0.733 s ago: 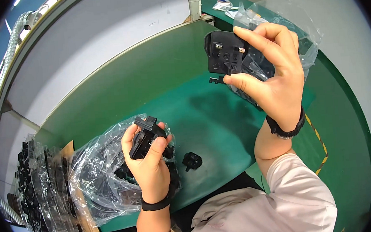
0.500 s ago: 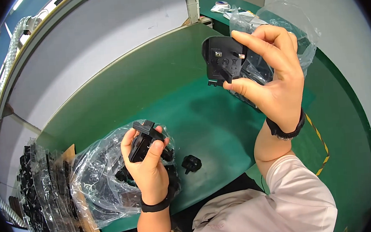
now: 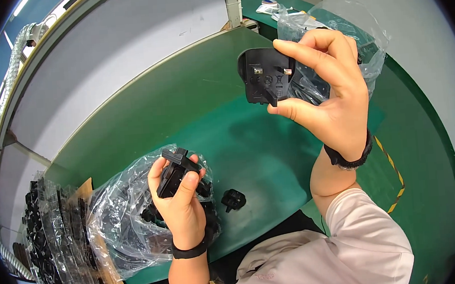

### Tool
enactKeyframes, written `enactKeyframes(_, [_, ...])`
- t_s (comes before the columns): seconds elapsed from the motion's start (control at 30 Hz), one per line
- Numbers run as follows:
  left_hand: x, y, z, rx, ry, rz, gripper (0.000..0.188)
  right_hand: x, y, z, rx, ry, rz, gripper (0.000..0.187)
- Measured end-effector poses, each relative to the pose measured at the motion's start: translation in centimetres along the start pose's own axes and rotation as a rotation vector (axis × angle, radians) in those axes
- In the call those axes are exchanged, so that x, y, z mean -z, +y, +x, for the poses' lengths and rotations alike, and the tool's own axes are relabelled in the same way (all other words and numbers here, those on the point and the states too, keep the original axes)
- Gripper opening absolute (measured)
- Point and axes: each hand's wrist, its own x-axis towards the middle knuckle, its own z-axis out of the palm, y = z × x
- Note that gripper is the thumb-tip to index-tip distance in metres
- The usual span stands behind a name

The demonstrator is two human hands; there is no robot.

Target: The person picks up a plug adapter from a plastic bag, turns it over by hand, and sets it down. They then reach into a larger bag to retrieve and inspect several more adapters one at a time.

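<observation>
Raised at the upper right, my right hand [image 3: 335, 83] pinches a black three-pin plug adapter [image 3: 266, 75] between thumb and fingers at its right edge. The face with the pins is turned toward me, and two of them show metal tips. Lower and to the left, my left hand [image 3: 181, 201] is closed around black plug parts [image 3: 176, 170]; a crossed bar sticks up from them, and how many pieces are in the palm I cannot tell. A single black plug piece [image 3: 233, 199] lies on the green mat, just right of my left hand.
A clear plastic bag [image 3: 129, 214] with black parts lies beneath my left hand. Left of it stand stacked clear trays [image 3: 61, 235] of black pieces beside cardboard [image 3: 103, 242]. Another clear bag [image 3: 375, 45] sits behind my right hand. A low green partition [image 3: 144, 106] borders the table.
My right hand has shifted slightly left with the plug adapter, whose pin face has turned a little more squarely toward me. The left hand stays nearly still.
</observation>
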Motion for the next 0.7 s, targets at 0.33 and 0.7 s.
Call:
enactKeyframes(0.33, [0.1, -0.3, 0.2, 0.003, -0.017, -0.011, 0.051, 0.5, 0.6, 0.1, -0.083, 0.004, -0.101, 0.061])
enactKeyframes(0.7, [0.0, -0.3, -0.1, 0.044, -0.003, 0.016, 0.054, 0.4, 12.0, -1.9, -0.459, 0.364, -0.983, 0.069])
